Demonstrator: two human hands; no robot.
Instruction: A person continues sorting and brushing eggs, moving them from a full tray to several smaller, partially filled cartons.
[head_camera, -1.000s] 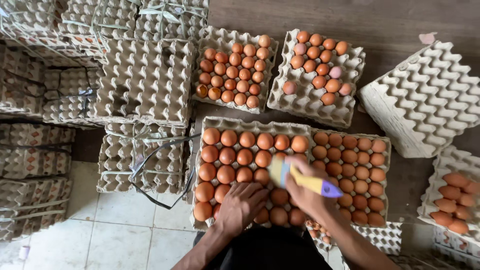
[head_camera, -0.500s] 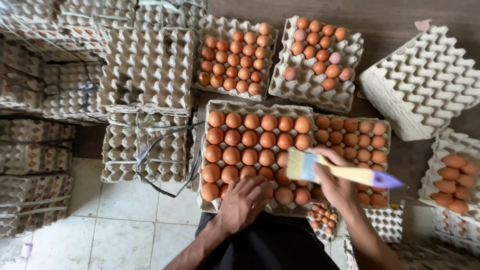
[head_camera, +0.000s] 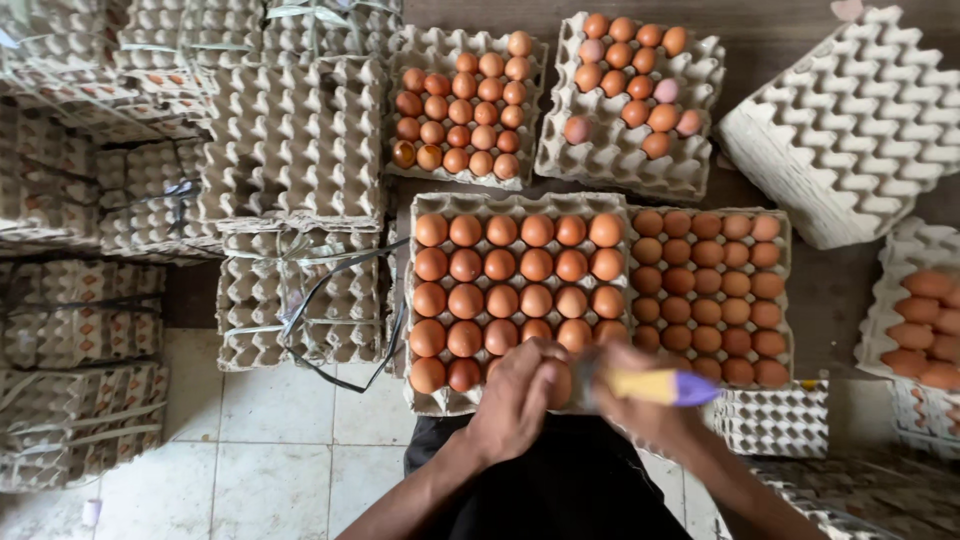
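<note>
Egg (head_camera: 553, 385) gripped in our left hand (head_camera: 515, 400), right hand (head_camera: 640, 400) clasping brush (head_camera: 660, 387); cleaning step, tray (head_camera: 520, 205) at 12 o'clock.

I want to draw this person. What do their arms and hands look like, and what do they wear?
Both forearms are bare, with no sleeves showing. The left hand and right hand wear no gloves; the right is blurred. I see no watch or rings. Dark clothing covers the lap.
</note>
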